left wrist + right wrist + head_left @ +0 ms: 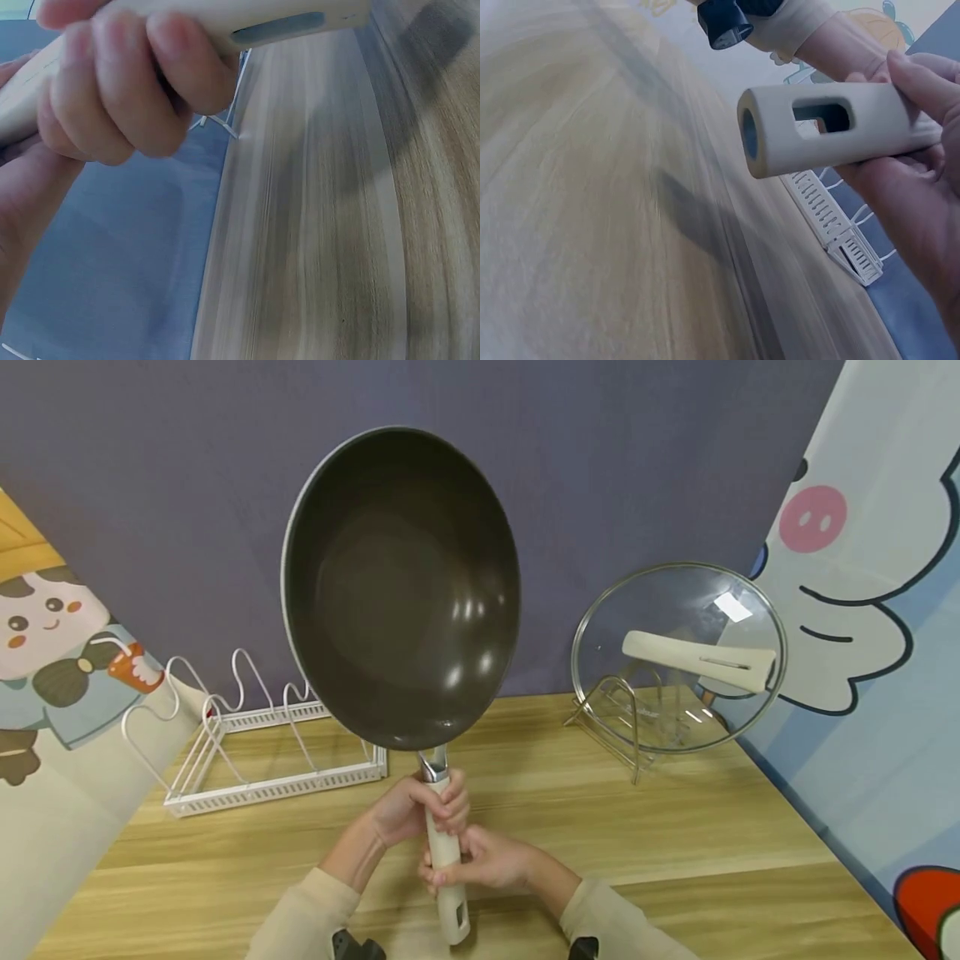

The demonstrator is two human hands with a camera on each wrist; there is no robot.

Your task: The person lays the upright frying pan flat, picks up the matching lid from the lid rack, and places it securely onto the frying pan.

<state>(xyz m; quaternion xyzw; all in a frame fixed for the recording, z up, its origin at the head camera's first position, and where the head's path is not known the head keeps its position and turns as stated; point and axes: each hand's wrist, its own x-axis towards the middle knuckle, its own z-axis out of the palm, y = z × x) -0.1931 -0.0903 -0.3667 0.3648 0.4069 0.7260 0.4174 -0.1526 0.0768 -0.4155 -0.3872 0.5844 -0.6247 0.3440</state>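
Before a purple-grey, upright backdrop (600, 460), a yellowish-brown, wood-grained table (675, 827) spreads beneath a large, round, dark-brown frying pan (405, 593) with a pale rim, held up in the air in front of the person. As far as can be judged, lifting the pan is done; it is not yet set down anywhere. The white, open-framed rack with looped wire dividers (273, 789) stands at the left, partly hidden by the pan. On the right, the round, clear glass lid with a metal rim (667, 610) is already propped at a tilt in a small metal wire stand (636, 727), its cream-coloured grip (690, 658) showing.

The pan's inside faces the person, smooth and dark, with bright glints low on the right. The left hand (420, 810) is curled round the straight, cream-coloured handle (453, 910), just below its shiny metal collar (432, 770); the right hand (491, 860) clasps it lower down. The handle's free end points downward, pierced by an oblong hole (823, 116).
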